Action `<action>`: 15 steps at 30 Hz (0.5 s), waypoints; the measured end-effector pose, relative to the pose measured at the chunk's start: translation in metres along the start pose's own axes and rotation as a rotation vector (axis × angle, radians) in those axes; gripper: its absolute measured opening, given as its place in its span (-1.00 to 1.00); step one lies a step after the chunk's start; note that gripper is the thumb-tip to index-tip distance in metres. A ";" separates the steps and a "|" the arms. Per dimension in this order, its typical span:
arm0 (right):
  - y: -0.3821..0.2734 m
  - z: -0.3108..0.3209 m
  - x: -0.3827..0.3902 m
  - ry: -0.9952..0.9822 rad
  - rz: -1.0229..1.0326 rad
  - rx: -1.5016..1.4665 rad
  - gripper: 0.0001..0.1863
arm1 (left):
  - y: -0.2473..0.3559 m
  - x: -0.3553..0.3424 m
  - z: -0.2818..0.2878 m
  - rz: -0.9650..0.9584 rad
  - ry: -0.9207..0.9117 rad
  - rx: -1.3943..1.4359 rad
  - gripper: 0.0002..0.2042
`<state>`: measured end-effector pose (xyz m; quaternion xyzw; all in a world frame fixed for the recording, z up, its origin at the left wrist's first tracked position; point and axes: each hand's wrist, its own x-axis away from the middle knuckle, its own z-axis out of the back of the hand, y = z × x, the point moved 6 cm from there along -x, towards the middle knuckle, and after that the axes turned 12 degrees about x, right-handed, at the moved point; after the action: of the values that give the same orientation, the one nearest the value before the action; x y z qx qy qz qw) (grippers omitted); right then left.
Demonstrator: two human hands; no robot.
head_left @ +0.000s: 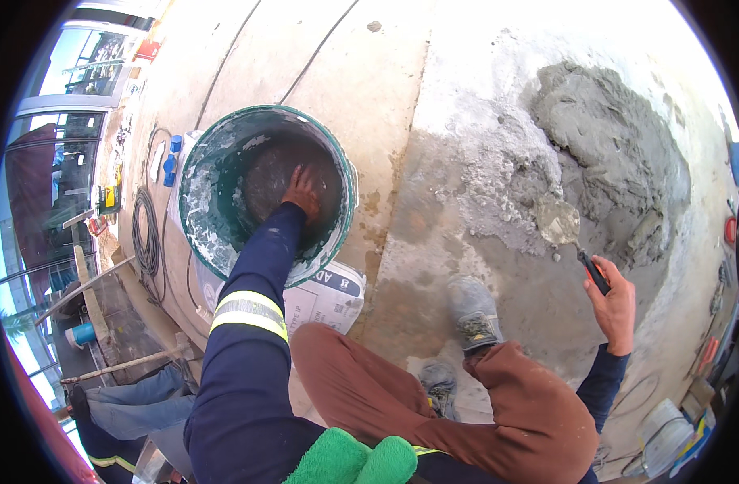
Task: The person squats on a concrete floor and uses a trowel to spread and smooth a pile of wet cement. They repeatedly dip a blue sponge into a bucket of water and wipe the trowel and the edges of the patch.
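A green bucket [204, 185] with grey smears stands left of centre. My left hand [301, 194] is down inside it, fingers spread at the dark grey contents; whether these are liquid or solid I cannot tell. My right hand [611, 302] grips the black and red handle of a trowel [557, 222]. The mortar-coated blade lies at the lower left edge of a wet grey mortar pile [603, 137], beside paler, powdery material [498, 161]. A printed paper sack [329, 298] lies under or beside the bucket.
My shoes [474, 310] are below the pile. At left are coiled cable [146, 234], blue containers [172, 161], timber [85, 298], a long-handled tool [127, 367] and another person's jean-clad legs [135, 403] near glazed panels. A pale bucket [656, 440] and assorted gear sit at lower right.
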<state>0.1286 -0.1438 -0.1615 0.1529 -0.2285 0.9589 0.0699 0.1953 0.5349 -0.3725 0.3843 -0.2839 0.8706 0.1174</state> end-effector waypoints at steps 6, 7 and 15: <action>-0.001 0.002 0.000 0.032 0.066 0.001 -0.54 | -0.004 0.008 0.007 -0.035 -0.100 -0.048 -0.37; 0.000 0.000 -0.002 0.031 0.057 -0.022 -0.54 | -0.010 0.012 0.010 -0.085 0.048 0.036 -0.39; 0.013 -0.005 -0.001 0.042 0.054 -0.082 -0.55 | -0.028 0.071 0.085 -0.143 0.189 0.576 -0.15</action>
<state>0.1251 -0.1532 -0.1713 0.1237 -0.2700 0.9533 0.0550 0.2102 0.5075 -0.2626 0.3383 0.0144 0.9366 0.0905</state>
